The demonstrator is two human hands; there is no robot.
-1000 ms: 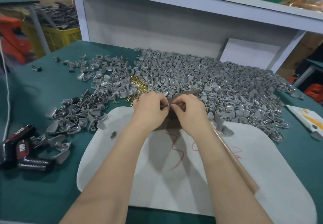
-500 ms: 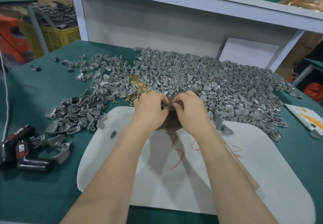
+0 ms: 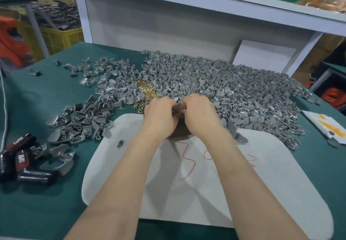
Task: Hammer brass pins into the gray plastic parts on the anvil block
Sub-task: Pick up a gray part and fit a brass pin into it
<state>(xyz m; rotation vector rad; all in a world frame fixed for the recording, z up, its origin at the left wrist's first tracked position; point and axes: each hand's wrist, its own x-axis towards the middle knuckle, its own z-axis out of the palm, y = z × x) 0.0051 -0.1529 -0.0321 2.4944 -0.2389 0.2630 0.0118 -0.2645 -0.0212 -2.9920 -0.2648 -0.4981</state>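
Both my forearms reach forward side by side. My left hand [image 3: 159,117] and right hand [image 3: 201,117] are knuckles-up, fingertips curled inward, pinching one small gray plastic part [image 3: 177,108] between them over the brown anvil block [image 3: 179,132], whose top they hide. Shiny brass pins [image 3: 148,93] lie just left, and a matte, lumpy heap of gray parts [image 3: 234,90] spreads behind. Black cans [image 3: 28,166] sit far left on the green cloth [image 3: 46,93].

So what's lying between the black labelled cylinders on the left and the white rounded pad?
In the head view, a few loose gray plastic parts lie there on the green table cover, close against the black cylinders.
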